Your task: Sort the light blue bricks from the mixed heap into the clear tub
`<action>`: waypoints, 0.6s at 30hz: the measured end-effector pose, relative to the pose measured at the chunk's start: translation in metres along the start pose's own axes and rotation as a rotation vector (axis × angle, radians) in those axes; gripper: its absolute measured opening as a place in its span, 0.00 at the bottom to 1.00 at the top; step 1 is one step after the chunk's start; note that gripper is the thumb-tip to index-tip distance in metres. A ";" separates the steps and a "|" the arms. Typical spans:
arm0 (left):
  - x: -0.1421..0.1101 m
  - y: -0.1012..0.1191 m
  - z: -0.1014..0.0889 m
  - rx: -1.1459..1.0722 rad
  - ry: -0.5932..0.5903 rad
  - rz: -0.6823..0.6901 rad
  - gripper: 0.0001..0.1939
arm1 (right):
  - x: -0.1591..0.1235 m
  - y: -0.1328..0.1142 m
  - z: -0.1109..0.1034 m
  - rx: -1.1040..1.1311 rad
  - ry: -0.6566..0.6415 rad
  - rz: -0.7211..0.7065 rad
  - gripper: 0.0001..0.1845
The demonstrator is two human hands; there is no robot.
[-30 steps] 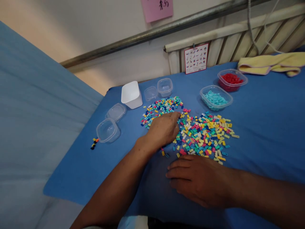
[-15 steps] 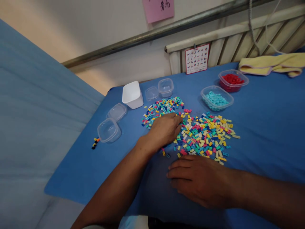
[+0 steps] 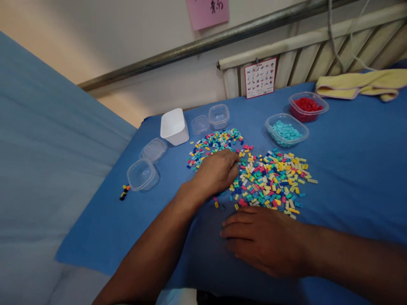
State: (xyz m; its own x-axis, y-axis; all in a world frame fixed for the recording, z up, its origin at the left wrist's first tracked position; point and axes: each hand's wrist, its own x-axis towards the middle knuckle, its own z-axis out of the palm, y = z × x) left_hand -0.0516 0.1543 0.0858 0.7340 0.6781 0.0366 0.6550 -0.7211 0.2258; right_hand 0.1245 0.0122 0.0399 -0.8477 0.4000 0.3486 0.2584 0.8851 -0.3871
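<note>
Small toy building bricks (image 3: 270, 178) in yellow, green, pink, blue and white lie loose in a wide pile on the blue cloth. A second cluster of the same bricks (image 3: 219, 139) spreads behind my left hand. My left hand (image 3: 218, 169) is closed between the two clusters, its fingers curled down among the bricks; whatever lies under the fingertips is hidden. At the near edge of the pile my right hand (image 3: 259, 237) rests palm down on the cloth, fingers stretched out and holding nothing visible.
Clear tubs of turquoise bricks (image 3: 285, 130) and red bricks (image 3: 308, 106) stand at the back right. A white bin (image 3: 174, 127), empty clear tubs (image 3: 143, 174) (image 3: 218, 116) and their lids (image 3: 154, 150) are left. A yellow cloth (image 3: 359, 84) and picture card (image 3: 260, 78) lie at the back.
The whole view has shifted slightly, so everything sits a little further left. My left hand has drawn back a touch among the bricks; my right hand keeps its place on the cloth.
</note>
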 end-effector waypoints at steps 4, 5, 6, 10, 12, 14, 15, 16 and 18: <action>-0.002 -0.003 -0.004 -0.153 0.059 -0.034 0.08 | 0.002 0.001 -0.002 -0.009 -0.021 -0.007 0.16; -0.002 -0.003 -0.005 -0.180 0.063 -0.039 0.08 | 0.002 0.001 -0.003 -0.012 -0.025 -0.006 0.16; -0.003 -0.003 -0.006 -0.202 0.065 -0.044 0.07 | 0.003 0.001 -0.003 -0.014 -0.030 -0.006 0.16; -0.001 0.002 -0.007 -0.259 0.064 -0.050 0.06 | 0.004 0.002 -0.003 -0.007 -0.027 -0.012 0.16; 0.003 0.007 -0.009 -0.271 0.061 -0.027 0.06 | 0.004 0.004 -0.002 0.001 -0.023 -0.014 0.15; 0.009 0.014 -0.011 -0.273 0.062 0.011 0.06 | 0.003 0.004 -0.001 0.004 -0.015 -0.016 0.15; 0.014 0.017 -0.013 -0.269 0.068 0.033 0.07 | 0.003 0.005 -0.001 0.001 -0.012 -0.020 0.15; 0.019 0.021 -0.015 -0.266 0.077 0.054 0.07 | 0.003 0.005 -0.002 -0.007 -0.008 -0.025 0.15; 0.033 0.030 -0.019 -0.258 0.097 0.099 0.07 | 0.004 0.005 -0.003 -0.025 -0.007 -0.029 0.15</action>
State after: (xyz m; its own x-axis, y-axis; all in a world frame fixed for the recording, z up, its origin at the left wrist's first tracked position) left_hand -0.0107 0.1580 0.1119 0.7635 0.6253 0.1615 0.5041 -0.7333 0.4562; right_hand 0.1240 0.0185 0.0417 -0.8582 0.3722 0.3534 0.2448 0.9021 -0.3554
